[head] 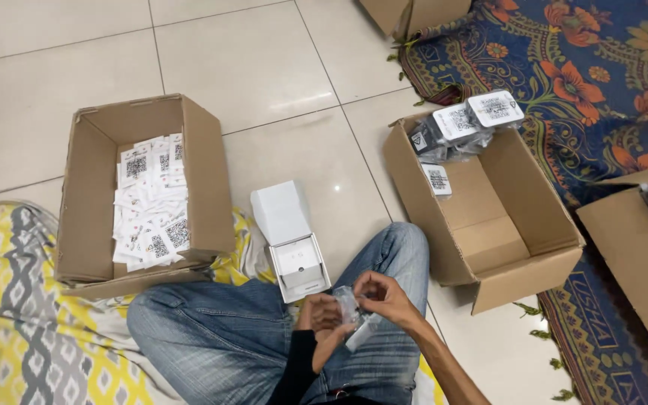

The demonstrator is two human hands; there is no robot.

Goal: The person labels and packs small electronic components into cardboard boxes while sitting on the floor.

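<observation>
Both hands work over the lap, above crossed legs in blue jeans. Left hand has fingers curled, gripping a small clear plastic packet from its left side. Right hand pinches the packet's upper edge between thumb and fingertips. A small pale item hangs just below the packet, between the hands; its kind cannot be told. Just up-left of the left hand: open white box, lid upright. Farther left: carton of white label cards. Up-right of the right hand: carton holding bagged packs.
</observation>
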